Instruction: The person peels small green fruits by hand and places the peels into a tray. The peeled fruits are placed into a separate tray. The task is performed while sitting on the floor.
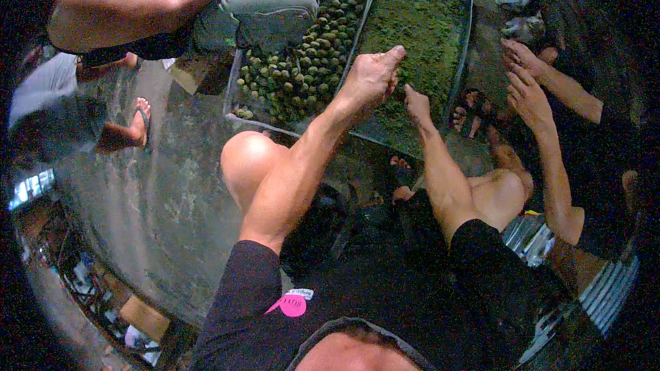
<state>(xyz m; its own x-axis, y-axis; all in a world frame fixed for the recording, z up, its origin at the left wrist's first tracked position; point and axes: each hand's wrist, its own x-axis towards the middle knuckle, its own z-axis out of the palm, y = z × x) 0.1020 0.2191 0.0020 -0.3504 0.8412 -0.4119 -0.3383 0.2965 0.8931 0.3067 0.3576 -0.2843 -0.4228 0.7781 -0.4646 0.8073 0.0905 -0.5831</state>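
Two metal trays side by side on the concrete floor [158, 192]: the left tray [237, 106] is heaped with small round green fruits [309, 55], and the right tray [467, 34] holds a bed of fine green shredded matter [419, 20]. The left hand [371, 75] is clenched, thumb out, over the seam between the trays; what it grips is hidden. The right hand [416, 102] presses fingertips down into the shreds. A neighbour's two hands [526, 79] hover at the right, and another person's arm [158, 0] crosses top left. The dark rim swallows the corners.
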